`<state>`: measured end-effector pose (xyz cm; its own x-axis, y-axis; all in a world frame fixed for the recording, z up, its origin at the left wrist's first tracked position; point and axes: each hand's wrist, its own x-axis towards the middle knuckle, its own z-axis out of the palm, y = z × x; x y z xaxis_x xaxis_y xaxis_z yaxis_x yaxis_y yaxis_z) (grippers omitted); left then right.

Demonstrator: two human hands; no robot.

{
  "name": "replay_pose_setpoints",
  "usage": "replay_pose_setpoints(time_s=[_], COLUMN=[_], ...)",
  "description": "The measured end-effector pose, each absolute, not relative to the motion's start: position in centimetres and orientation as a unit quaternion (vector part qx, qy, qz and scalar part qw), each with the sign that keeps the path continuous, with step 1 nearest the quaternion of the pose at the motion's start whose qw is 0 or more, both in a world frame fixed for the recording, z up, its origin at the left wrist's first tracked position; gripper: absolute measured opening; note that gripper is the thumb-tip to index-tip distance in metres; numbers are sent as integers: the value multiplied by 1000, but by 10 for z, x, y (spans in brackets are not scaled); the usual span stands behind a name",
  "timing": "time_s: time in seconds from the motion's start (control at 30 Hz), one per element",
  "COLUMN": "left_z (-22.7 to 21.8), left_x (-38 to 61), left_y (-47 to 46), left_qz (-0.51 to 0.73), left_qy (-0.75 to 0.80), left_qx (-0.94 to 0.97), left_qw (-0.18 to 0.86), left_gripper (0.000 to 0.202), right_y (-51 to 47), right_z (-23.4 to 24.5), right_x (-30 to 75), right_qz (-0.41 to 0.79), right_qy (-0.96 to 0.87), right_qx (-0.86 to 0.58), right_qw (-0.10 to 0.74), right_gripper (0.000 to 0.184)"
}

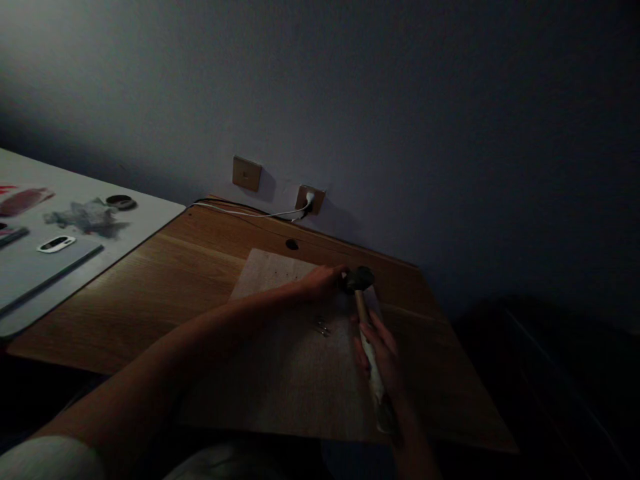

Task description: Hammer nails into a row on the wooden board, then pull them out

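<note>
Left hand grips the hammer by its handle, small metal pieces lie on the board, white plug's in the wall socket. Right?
Wrong hand: the head view shows the right hand gripping the hammer by its handle. The small metal pieces do lie on the board, and the white plug is in the wall socket.

Dim light from the upper left grazes the wall [165,80], the lower right nearly black.

Head camera above wooden desk [200,260], facing forward-down toward wall [425,127].
</note>
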<state>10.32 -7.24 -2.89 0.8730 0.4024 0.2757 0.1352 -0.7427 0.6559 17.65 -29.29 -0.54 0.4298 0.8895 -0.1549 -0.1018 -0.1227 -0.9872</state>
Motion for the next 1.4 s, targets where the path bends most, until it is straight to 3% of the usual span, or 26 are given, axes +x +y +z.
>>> replay_pose_setpoints(time_s=[0.27,0.5,0.8,1.4], left_z=[-34,-28,-24,-26], left_x=[105,103,100,101], left_y=[-69,-73,-76,-74], left_qz=[213,195,196,210], left_qy=[154,152,160,146], left_qx=[908,918,914,907], left_qw=[326,310,316,336], left_gripper=[45,43,44,45], right_y=[-292,-273,-269,-265], right_z=[-6,2,27,10], right_x=[175,180,188,183], right_qz=[417,374,332,321], right_qy=[-329,-306,-309,-318], right_qx=[-641,-722,-754,-767], right_qw=[554,495,475,455], right_gripper=[41,55,57,57])
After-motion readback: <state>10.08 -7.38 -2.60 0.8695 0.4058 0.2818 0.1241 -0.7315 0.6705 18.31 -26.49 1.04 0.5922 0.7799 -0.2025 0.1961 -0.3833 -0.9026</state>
